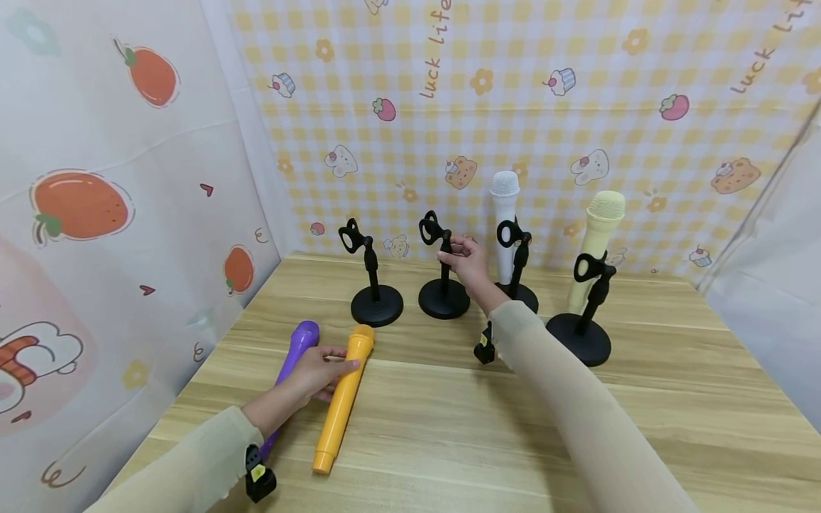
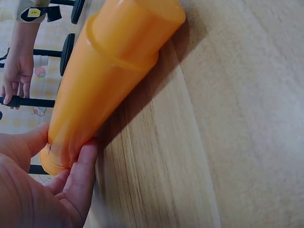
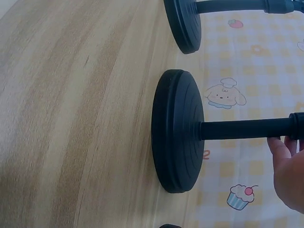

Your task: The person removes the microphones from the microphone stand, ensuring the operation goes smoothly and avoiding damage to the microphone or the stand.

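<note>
In the head view my left hand (image 1: 314, 372) holds an orange microphone (image 1: 340, 413) near its head. In the left wrist view, thumb and fingers pinch the microphone (image 2: 102, 71) from both sides; I cannot tell if it is off the table. A purple microphone (image 1: 296, 348) lies beneath and left of that hand, partly hidden by it. My right hand (image 1: 471, 267) grips the upper post of a black microphone stand (image 1: 444, 301), just below its clip. The stand is upright, its round base (image 3: 178, 133) on the table, and its clip holds nothing.
Left of the gripped stand is another black stand (image 1: 376, 305) with a bare clip. To the right, a white microphone (image 1: 505, 187) stands behind a third stand (image 1: 524, 296), and a pale yellow microphone (image 1: 604, 210) behind a fourth (image 1: 580, 340). Patterned cloth (image 1: 398, 142) hangs behind the wooden table (image 1: 436, 442).
</note>
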`<state>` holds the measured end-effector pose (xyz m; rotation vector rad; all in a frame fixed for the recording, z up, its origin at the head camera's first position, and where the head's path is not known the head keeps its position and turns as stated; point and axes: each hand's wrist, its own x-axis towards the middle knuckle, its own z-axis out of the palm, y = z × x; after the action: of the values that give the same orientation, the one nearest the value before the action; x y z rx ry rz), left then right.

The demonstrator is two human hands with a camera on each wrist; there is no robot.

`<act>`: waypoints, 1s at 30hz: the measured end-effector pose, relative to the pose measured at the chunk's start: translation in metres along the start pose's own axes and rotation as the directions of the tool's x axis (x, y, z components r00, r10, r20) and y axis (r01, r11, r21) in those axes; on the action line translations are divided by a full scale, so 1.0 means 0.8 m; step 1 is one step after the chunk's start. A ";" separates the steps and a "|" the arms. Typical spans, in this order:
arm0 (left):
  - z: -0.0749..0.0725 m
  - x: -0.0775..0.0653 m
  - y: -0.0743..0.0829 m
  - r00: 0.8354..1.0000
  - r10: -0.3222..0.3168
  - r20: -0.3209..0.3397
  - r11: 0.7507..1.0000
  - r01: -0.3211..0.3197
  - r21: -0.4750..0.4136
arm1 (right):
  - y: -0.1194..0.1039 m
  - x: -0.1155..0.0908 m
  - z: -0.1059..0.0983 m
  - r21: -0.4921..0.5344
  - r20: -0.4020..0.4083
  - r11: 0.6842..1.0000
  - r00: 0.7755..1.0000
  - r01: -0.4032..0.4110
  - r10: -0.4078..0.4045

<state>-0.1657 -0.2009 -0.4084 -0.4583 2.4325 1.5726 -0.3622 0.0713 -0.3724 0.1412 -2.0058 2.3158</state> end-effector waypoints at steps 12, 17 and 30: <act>-0.001 -0.001 0.002 1.000 0.010 -0.005 1.000 -0.010 0.022 | -0.003 0.000 -0.002 0.027 0.014 0.999 0.999 -0.037 0.037; -0.002 -0.002 0.003 1.000 0.012 0.001 1.000 -0.012 0.024 | -0.002 -0.001 -0.004 0.034 0.019 0.999 0.999 -0.039 0.038; -0.003 -0.001 0.001 1.000 0.006 0.010 1.000 -0.007 0.024 | -0.001 -0.004 -0.006 0.045 0.034 0.999 0.999 -0.027 0.026</act>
<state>-0.1650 -0.2030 -0.4064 -0.4381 2.4458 1.5422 -0.3593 0.0761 -0.3730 0.1576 -1.9827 2.3916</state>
